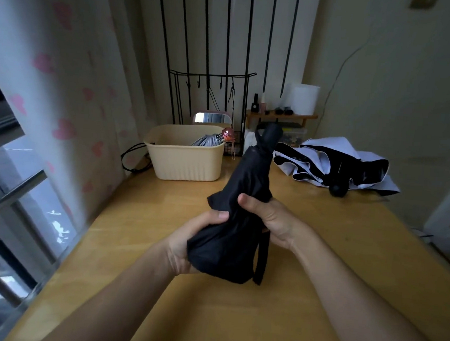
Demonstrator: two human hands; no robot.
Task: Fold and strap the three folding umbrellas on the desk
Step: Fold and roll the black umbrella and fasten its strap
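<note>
A black folding umbrella (243, 198) is held above the wooden desk (289, 296), its top pointing away from me, its loose canopy bunched near my hands. My left hand (186, 237) grips the lower canopy from the left. My right hand (266, 216) grips the canopy from the right, thumb on top. A black strap (262, 259) hangs down from the umbrella's right side. A second umbrella (334, 165), white outside and black inside, lies unfolded at the desk's far right with its black round handle (338, 189) toward me. A grey folded umbrella (210, 140) with a reddish handle sits in the beige basket (187, 162).
A black wire rack (211, 94) and a small mirror (212, 117) stand behind the basket. A wooden shelf (282, 115) with bottles and a white paper roll (303, 99) stands at the back. Curtain and window are on the left, a wall on the right.
</note>
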